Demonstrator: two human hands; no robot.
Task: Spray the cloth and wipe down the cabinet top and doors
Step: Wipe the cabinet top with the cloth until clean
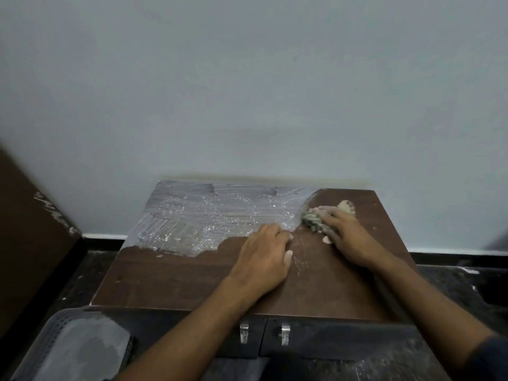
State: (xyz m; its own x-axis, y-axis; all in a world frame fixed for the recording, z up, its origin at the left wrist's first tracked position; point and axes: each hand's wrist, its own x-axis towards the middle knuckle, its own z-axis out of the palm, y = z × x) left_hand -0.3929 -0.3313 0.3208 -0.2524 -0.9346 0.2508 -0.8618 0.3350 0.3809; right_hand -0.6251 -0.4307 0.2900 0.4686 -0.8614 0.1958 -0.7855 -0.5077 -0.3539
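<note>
Half the cabinet top [170, 273] is clean; white dust covers the far left part. The right hand [341, 232] grips the cloth [312, 220] at the dust's edge. The left hand [264, 259] rests flat, fingers loosely bent. Long, firm, overlapping wipes would work best.

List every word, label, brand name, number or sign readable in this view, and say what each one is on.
None: no readable text anywhere in this view.
The cabinet top carries only dusty white smears, no lettering.
The cloth under the right hand is plain.
The two door handles are bare metal.
The grey basket at lower left and the wall show no markings.
</note>
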